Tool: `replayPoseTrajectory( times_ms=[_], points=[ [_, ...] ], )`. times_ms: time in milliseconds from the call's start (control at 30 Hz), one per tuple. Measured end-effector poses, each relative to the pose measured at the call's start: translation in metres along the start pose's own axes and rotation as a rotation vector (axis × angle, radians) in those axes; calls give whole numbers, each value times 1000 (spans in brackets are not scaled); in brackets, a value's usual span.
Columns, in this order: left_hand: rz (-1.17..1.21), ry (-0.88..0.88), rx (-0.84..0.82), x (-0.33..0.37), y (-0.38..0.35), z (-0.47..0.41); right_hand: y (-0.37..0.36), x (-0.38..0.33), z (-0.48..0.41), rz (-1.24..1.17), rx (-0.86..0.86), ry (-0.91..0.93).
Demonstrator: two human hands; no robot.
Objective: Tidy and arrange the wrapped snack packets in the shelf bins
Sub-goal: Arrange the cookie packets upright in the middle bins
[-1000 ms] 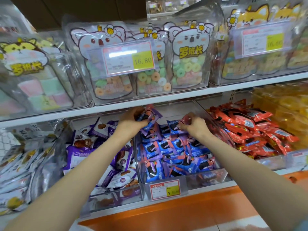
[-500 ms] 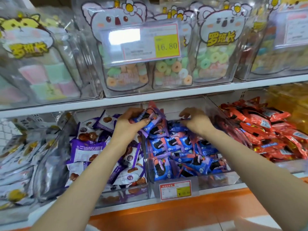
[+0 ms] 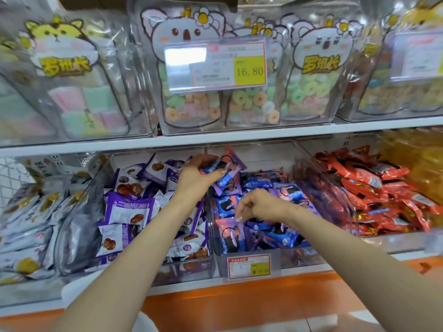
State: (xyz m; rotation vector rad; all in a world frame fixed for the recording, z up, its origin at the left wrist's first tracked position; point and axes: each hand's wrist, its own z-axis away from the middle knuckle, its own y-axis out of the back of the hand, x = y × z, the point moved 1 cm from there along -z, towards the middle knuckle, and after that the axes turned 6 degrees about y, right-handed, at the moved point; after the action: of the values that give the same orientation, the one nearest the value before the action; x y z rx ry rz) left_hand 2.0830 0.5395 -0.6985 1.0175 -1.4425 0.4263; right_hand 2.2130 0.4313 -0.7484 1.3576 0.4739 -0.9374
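Right hand [image 3: 261, 204] — drawn forward, lower.

A shop: price tags [image 3: 217, 65] front clear shelf bins [image 3: 249, 259] heaped with wrapped snack packets [image 3: 374, 188].

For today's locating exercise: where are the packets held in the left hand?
Head view, centre: the held packets are gripped by the left hand above the back of the blue-packet bin, just under the upper shelf.

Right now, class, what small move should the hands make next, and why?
Probably the left hand sets its packets into the middle bin: it holds them above that bin, whose packets match; the right hand hovers at its front.
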Motion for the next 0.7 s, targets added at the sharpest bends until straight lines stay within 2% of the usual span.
replayPoseTrajectory(
  times_ms=[133, 233, 300, 433, 533, 633, 700],
  points=[
    [4, -11, -2, -1, 0, -2, 37, -9, 8, -30, 349, 33],
    [-31, -45, -19, 0, -1, -1, 78, -9, 23, 210, 543, 43],
    [-62, -70, -35, 0, -2, -1, 98, -3, 35, 378, 549, -2],
    [-106, -112, -42, -1, -4, -1, 100, 12, 53, 717, 434, -161],
    [-117, -118, -39, -2, -4, -1, 89, 11, 56, 889, 514, -165],
    [-101, -116, 1, -2, -1, -3, 77, 1, 46, 808, 542, -27],
    [-91, -106, 21, -3, 2, -5, 62, -5, 35, 511, 426, 39]
  ],
)
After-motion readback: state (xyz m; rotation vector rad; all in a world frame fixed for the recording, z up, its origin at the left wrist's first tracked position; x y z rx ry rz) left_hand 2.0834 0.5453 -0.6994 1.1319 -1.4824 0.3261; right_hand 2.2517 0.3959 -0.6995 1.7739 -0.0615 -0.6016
